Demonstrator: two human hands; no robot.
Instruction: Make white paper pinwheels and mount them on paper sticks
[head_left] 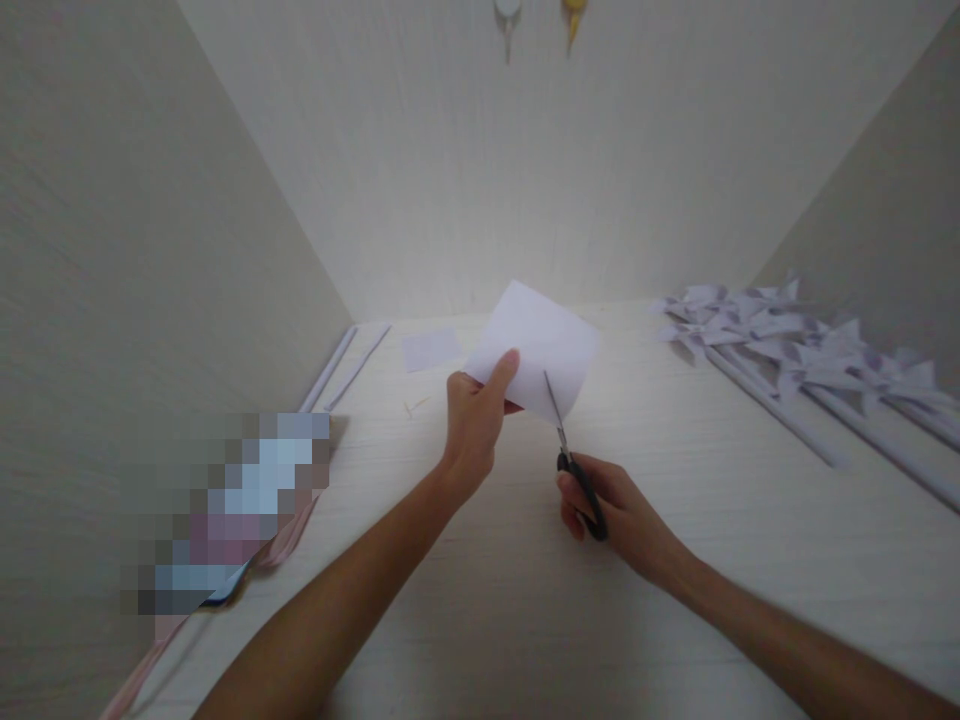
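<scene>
My left hand [476,415] pinches the lower left corner of a white paper sheet [544,345] and holds it tilted above the table. My right hand [611,510] grips black-handled scissors [571,455]. Their blades point up into the sheet's lower edge, just right of my left thumb.
A pale table [712,560] sits between beige walls. Several white paper pinwheels on sticks [795,355] lie at the right. A small paper square [431,350] and two white sticks [349,365] lie at the back left. A blurred object with pink straps [225,510] rests at the left.
</scene>
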